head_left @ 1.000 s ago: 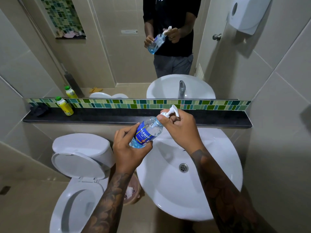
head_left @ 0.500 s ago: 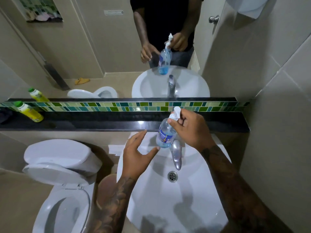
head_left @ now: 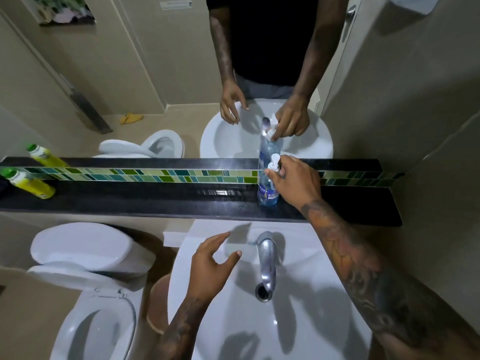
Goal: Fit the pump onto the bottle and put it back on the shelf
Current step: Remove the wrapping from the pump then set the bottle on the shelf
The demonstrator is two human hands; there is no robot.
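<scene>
I noted the bottle [head_left: 267, 189], clear plastic with blue liquid low down and a blue label, standing upright on the dark shelf [head_left: 155, 198] against the mirror, white pump [head_left: 274, 162] fitted on top. The right hand [head_left: 296, 181] pinched the pump neck. The left hand [head_left: 211, 266] hovered over the sink [head_left: 298, 320], fingers spread, holding nothing.

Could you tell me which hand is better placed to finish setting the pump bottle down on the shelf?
The right hand: it grips the pump of the bottle, which stands on the shelf. The left hand is open over the sink.
</scene>
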